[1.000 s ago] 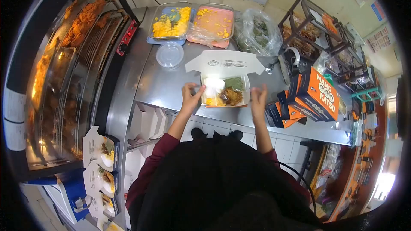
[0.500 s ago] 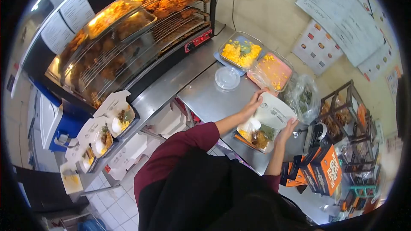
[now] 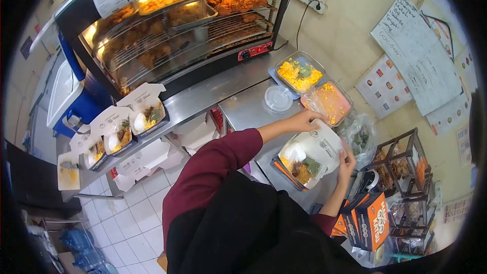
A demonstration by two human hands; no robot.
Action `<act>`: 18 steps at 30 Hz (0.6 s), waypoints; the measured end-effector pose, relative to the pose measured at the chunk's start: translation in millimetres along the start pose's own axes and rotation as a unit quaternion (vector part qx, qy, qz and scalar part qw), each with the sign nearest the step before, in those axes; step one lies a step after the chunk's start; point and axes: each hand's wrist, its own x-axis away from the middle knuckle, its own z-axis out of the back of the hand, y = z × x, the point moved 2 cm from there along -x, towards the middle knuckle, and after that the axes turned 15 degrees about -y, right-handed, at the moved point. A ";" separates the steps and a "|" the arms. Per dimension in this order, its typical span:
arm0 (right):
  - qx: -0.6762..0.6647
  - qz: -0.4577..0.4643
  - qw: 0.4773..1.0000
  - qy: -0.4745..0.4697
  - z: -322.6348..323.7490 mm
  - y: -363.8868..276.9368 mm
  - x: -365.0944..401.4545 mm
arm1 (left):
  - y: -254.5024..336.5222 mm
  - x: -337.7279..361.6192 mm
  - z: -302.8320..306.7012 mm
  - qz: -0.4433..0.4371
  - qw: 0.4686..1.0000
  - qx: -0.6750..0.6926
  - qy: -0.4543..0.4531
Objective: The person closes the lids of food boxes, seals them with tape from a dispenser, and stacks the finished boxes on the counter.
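Observation:
An opened paper meal box (image 3: 304,185) stands on the steel table, its lid (image 3: 320,144) raised at the back. Inside are white rice (image 3: 294,153), a browned fried piece (image 3: 303,174) and green leaves (image 3: 313,166). My left hand (image 3: 307,120) pinches the upper left edge of the lid. At the lid's right edge, my right hand (image 3: 346,162) grips with bent fingers; its thumb is partly hidden. Just behind the lid sits a pink-toned tray (image 3: 329,102) with yellow scraps. A clear plastic bag of greens (image 3: 359,134) lies beyond my right hand.
A glass warming cabinet (image 3: 243,53) with fried food stands at the back left. Several filled open boxes (image 3: 147,116) line the counter edge. A glass dish of yellow food (image 3: 300,73) and a round plastic lid (image 3: 278,99) lie behind. Orange-black boxes (image 3: 373,220) and a rack (image 3: 401,162) stand right.
My left hand has shifted from the lid's left side toward its top edge. My right hand's fingers have bent more at the lid's right edge. The head view has turned left.

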 end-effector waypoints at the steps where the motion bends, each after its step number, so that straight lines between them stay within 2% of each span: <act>1: 0.019 -0.003 1.000 -0.020 5.3 6.5 -1.2 | 6.4 -2.1 1.4 -0.013 0.998 -0.068 -0.008; 2: 0.038 -0.007 0.998 -0.039 9.0 11.6 -1.6 | 10.7 -1.5 0.3 0.019 0.997 -0.073 -0.003; 6: 0.064 0.046 0.990 -0.119 11.7 20.1 -10.9 | -23.9 -0.5 -0.6 -0.041 0.999 -0.030 -0.020; 9: 0.080 0.088 0.984 -0.135 12.5 22.1 -11.7 | -36.8 1.8 -2.4 -0.060 0.997 -0.030 -0.035; 11: 0.039 0.061 0.995 -0.067 8.1 17.0 -4.8 | -43.3 1.2 -3.4 -0.080 0.995 -0.036 -0.047; 12: 0.019 0.047 0.998 -0.032 2.5 8.1 1.7 | -43.4 5.6 -5.3 -0.068 0.997 0.021 0.001; 14: 0.115 0.088 0.984 0.099 -13.9 -19.0 21.0 | -39.4 22.1 -14.3 -0.045 0.985 0.136 0.099; 16: 0.284 -0.063 0.956 0.045 -4.5 -2.2 40.2 | -28.9 49.7 -4.1 0.017 0.997 0.024 0.073; 17: 0.387 -0.233 0.889 -0.078 5.7 27.0 60.7 | -19.9 64.7 -1.3 0.109 0.993 -0.024 -0.040; 18: 0.367 -0.154 0.917 -0.031 -2.0 38.0 79.3 | -13.5 76.3 -3.2 0.196 0.966 -0.071 -0.153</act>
